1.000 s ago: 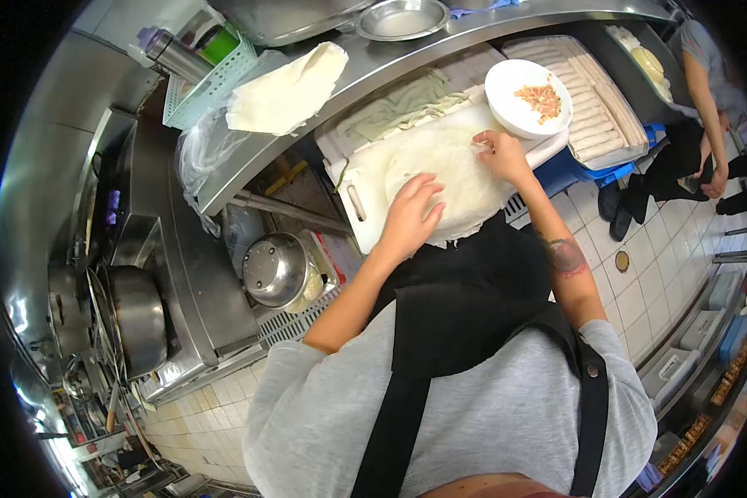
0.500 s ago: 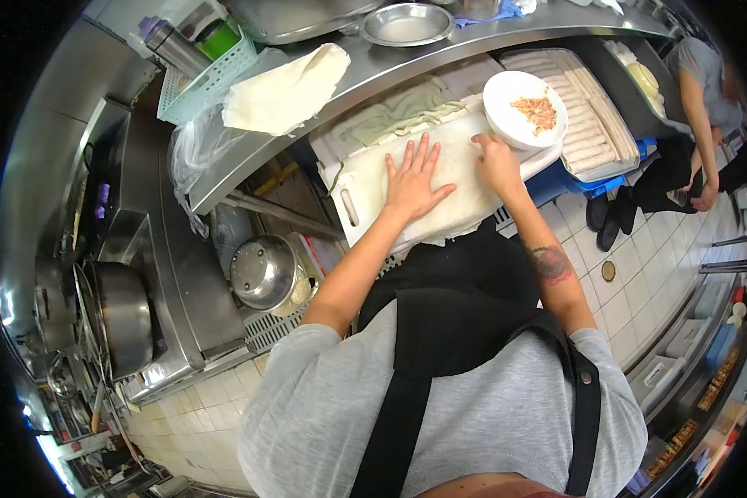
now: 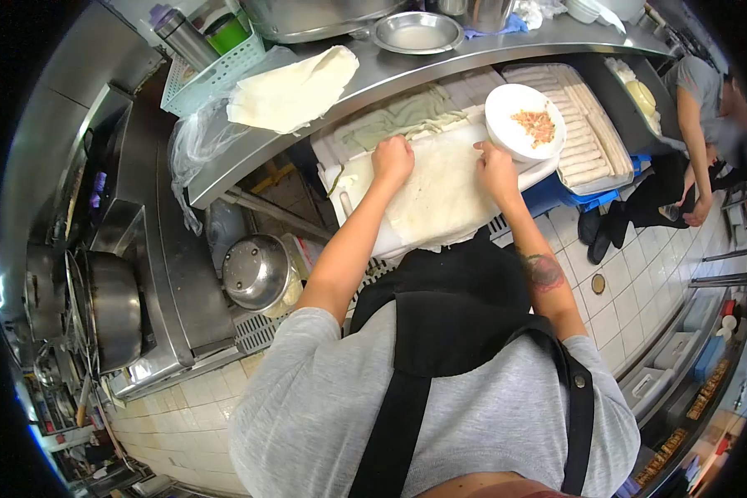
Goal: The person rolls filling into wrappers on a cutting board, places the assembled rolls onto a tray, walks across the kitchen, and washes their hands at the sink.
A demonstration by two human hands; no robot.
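Head view, pale sheets: stacked (image 3: 440, 195) on a white board (image 3: 384, 241) in front of the person's black apron.
Left hand: fingers curled together (image 3: 393, 159) at the stack's far left corner; whether they pinch an edge, cannot tell.
Right hand: fingers bent in (image 3: 497, 172) at the stack's right edge, near the bowl; grip unclear.
White bowl: holds orange-pink bits (image 3: 534, 128), its rim (image 3: 491, 108) beside the tray of pale rolls (image 3: 585, 124).
Steel surface: curves beyond the board (image 3: 390, 73), bearing a green basket (image 3: 183, 93), a loose sheet (image 3: 295, 90) and a round metal dish (image 3: 417, 33).
Room: tiled floor (image 3: 618, 286), large pot (image 3: 114, 311) to the left, another person (image 3: 695, 100) to the right.
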